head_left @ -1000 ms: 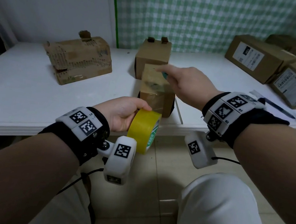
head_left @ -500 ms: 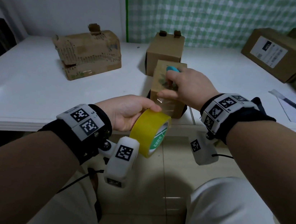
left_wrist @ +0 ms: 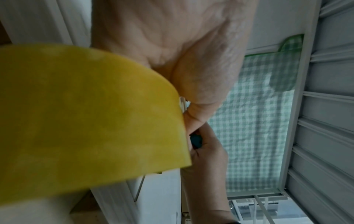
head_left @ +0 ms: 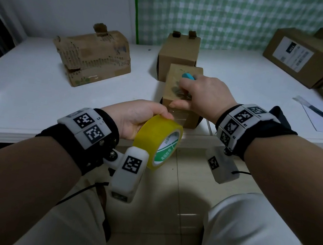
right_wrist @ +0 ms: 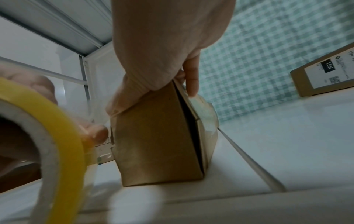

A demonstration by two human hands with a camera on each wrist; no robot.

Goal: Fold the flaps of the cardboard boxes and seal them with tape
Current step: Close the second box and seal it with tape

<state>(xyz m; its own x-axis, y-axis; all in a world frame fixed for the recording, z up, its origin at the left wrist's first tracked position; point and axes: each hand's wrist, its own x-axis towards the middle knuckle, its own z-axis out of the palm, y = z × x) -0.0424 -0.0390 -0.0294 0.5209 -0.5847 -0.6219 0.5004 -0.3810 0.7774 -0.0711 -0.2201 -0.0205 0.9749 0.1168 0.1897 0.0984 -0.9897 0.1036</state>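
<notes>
A white table (head_left: 27, 92) fronts a green-checked wall (head_left: 231, 18). On its near edge stands the small box (head_left: 183, 74) (flaps down), right hand (head_left: 205, 95) pressing it, fingers curled around a teal tool (head_left: 188, 76); left hand (head_left: 136, 117) grips the yellow tape roll (head_left: 156, 140).

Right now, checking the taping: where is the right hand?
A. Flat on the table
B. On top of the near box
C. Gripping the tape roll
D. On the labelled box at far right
B: the right hand rests on the near box; the left hand holds the tape roll.
</notes>
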